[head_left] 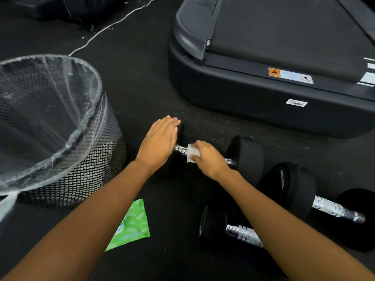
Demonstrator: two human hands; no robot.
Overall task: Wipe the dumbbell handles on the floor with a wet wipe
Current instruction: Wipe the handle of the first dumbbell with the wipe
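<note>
A dark treadmill base (274, 88) is filling the upper right of the frame, sitting on the black floor (142, 88). At the left, a black mesh bin (85, 175) is standing upright, with a clear liner (50, 110) folding over its rim.

Three dumbbells are lying on the floor. The centre dumbbell (246, 157) is lying across the middle of the frame, just below the treadmill base. The second dumbbell (292, 185) is lying to its lower right, and the third dumbbell (213, 224) is lying at lower centre, partly hidden by the right forearm.

The left hand (158, 145) is resting flat on the centre dumbbell's left head, fingers straight and pressed together. The right hand (209, 157) is curling round that dumbbell's chrome handle (180, 149), its fingers and thumb gripping a white wet wipe (190, 154) against the bar.

A green wipes pack (132, 226) is lying flat at lower centre, between the two forearms and near the bin. A thin white cable (113, 23) is running across the floor at upper left.
</note>
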